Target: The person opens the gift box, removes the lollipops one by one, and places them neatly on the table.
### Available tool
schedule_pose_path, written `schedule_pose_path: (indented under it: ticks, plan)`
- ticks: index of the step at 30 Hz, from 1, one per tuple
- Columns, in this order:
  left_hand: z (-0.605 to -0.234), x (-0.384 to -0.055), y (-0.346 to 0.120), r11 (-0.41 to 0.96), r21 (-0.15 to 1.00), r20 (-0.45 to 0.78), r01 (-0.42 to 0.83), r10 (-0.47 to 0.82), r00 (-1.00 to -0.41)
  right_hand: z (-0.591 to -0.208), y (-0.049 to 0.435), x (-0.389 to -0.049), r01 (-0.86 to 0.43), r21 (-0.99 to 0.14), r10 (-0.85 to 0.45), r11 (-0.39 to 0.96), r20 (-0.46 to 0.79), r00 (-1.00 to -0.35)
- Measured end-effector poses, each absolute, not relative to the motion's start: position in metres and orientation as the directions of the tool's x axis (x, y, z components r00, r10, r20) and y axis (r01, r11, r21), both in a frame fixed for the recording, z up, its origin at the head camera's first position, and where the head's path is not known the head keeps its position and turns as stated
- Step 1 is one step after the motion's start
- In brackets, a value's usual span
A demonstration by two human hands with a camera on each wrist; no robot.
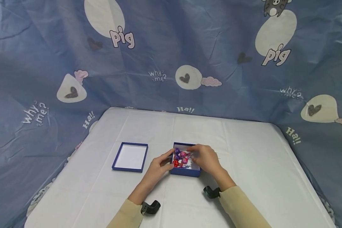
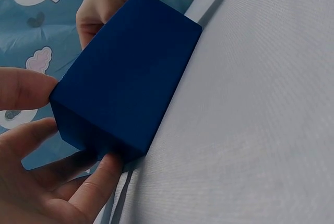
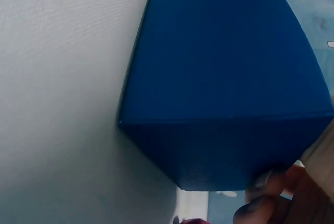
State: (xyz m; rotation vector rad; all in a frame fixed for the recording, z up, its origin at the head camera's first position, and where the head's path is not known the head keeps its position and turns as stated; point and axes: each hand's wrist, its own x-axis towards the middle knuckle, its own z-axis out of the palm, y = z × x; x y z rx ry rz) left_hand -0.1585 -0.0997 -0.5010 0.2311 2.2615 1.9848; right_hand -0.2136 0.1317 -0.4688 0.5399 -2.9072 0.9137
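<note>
creased blue pig-print cloth (image 1: 156, 47) behind and beside white-covered table (image 1: 259, 164)

Left hand (image 1: 156, 168) slanting inward, thumb (image 1: 168, 167) apart from fingers (image 2: 99, 186); right hand (image 1: 207, 159) facing it, fingers bent

Room lies behind the blue box (image 1: 185, 172); fingers (image 1: 166, 154) obstruct both sides.

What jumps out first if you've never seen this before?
Probably what look like shiny red, pink and purple sweets in the blue box, between the left hand and right hand. Next, perhaps, the "pig" lettering on the blue cloth behind the table.
</note>
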Motion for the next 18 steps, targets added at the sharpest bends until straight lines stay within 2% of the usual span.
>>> schedule_pose_path:
  ticks: [18]
  plan:
    - [-0.4993,-0.1564,-0.0989,0.118,0.992,0.021,0.044,0.190,-0.982,-0.4642,0.1256,-0.2156,-0.343,-0.433,-0.332,0.834,0.104,-0.937]
